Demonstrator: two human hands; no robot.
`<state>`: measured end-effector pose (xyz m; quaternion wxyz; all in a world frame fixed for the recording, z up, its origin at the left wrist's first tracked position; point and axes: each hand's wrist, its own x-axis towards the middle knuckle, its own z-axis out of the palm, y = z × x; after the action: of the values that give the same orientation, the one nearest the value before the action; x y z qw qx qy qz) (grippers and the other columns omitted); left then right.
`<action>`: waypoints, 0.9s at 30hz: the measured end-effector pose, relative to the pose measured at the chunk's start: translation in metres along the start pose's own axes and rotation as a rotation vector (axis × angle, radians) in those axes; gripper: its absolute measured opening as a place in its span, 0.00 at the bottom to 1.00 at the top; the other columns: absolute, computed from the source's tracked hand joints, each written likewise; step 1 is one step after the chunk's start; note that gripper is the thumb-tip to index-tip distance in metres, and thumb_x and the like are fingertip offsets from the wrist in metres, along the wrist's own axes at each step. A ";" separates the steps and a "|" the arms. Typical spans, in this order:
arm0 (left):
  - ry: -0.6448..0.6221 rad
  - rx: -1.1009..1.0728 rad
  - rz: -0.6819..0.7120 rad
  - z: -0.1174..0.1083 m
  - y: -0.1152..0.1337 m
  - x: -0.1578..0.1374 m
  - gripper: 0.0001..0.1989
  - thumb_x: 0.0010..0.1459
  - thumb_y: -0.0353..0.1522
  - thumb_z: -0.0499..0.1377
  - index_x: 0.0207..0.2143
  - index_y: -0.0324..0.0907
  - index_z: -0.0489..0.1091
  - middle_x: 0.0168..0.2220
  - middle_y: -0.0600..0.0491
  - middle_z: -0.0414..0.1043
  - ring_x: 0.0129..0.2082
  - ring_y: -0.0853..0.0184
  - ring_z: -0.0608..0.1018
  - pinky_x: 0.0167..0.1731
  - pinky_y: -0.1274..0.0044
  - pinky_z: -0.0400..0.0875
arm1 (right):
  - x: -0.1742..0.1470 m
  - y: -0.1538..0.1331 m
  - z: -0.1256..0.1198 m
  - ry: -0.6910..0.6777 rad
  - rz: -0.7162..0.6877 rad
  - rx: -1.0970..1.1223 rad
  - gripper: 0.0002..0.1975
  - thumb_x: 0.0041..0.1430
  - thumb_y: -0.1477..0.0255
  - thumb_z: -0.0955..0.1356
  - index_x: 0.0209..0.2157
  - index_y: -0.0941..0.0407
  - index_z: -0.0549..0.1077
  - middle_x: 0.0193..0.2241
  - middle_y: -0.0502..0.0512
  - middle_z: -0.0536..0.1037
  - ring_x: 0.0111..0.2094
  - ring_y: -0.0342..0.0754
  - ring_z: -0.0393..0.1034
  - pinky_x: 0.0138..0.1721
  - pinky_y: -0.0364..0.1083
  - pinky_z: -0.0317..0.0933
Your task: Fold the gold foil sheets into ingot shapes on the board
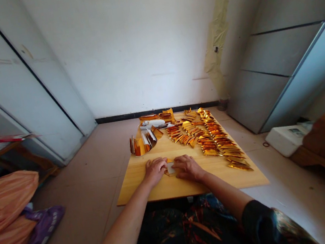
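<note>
Found left hand (156, 170) and right hand (188, 168) curled over a small gold-edged paper (171, 168) on the near half of the desk (169, 147); cannot tell whether pinching or pressing, with paper edges partly hidden. Noted beyond: overlapping folded gold-foil pieces (211, 149), right; curled foil sheets (138, 147), left. Recorded outward: white wall (141, 60), orange bag (3, 203) cut off at left.

Folded piece (171, 168), its sides partly hidden beneath my left hand (155, 169) and right hand (187, 167); my fingertips' grip is too small to discern. Orange bundle (7, 200), cut off by the left edge. Purple bag (49, 225), partly covered, its lettering blurred. My sleeves (264, 221), cut off below.
</note>
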<state>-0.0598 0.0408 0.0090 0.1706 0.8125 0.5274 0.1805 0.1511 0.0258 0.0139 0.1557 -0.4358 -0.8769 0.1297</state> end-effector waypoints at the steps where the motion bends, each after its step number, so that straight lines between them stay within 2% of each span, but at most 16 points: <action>1: -0.006 0.005 0.005 0.000 -0.001 0.000 0.10 0.55 0.27 0.50 0.31 0.47 0.70 0.54 0.57 0.69 0.57 0.62 0.66 0.56 0.58 0.49 | 0.000 0.001 0.001 -0.003 -0.005 0.002 0.19 0.53 0.64 0.71 0.48 0.47 0.73 0.53 0.55 0.69 0.51 0.54 0.59 0.47 0.52 0.53; 12: -0.056 0.062 0.035 0.001 -0.004 -0.001 0.05 0.53 0.32 0.54 0.33 0.47 0.69 0.56 0.56 0.67 0.59 0.61 0.64 0.57 0.56 0.48 | 0.015 0.001 0.011 0.046 -0.023 0.028 0.11 0.53 0.64 0.71 0.39 0.50 0.77 0.45 0.54 0.72 0.46 0.50 0.62 0.46 0.49 0.52; 17: -0.141 0.038 0.040 -0.006 -0.005 -0.002 0.06 0.54 0.35 0.55 0.36 0.47 0.69 0.58 0.54 0.63 0.61 0.59 0.60 0.58 0.54 0.46 | 0.020 0.006 0.017 0.098 -0.060 0.055 0.06 0.52 0.67 0.72 0.34 0.51 0.79 0.40 0.53 0.73 0.43 0.48 0.65 0.43 0.47 0.55; 22: -0.189 0.041 0.042 -0.008 -0.007 -0.001 0.13 0.55 0.36 0.56 0.43 0.49 0.68 0.60 0.53 0.61 0.62 0.59 0.58 0.59 0.54 0.44 | 0.027 0.006 0.021 0.057 -0.138 0.224 0.05 0.56 0.72 0.68 0.31 0.54 0.78 0.34 0.52 0.75 0.36 0.43 0.69 0.38 0.41 0.60; 25: -0.187 0.050 0.025 -0.007 -0.007 0.000 0.22 0.54 0.37 0.56 0.53 0.50 0.62 0.61 0.51 0.60 0.62 0.59 0.58 0.60 0.55 0.42 | 0.031 0.004 0.022 0.014 -0.149 0.301 0.06 0.55 0.75 0.66 0.30 0.54 0.77 0.31 0.51 0.76 0.36 0.43 0.70 0.39 0.41 0.61; 27: -0.185 0.050 0.020 -0.006 -0.007 0.000 0.26 0.54 0.37 0.56 0.56 0.51 0.59 0.61 0.50 0.60 0.62 0.58 0.58 0.60 0.55 0.42 | 0.031 0.002 0.022 0.003 -0.144 0.353 0.07 0.54 0.77 0.66 0.30 0.54 0.76 0.31 0.50 0.77 0.37 0.44 0.70 0.41 0.42 0.62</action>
<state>-0.0684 0.0444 0.0111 0.1964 0.8350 0.5055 0.0933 0.1265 0.0504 -0.0021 0.2400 -0.3379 -0.8692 0.2695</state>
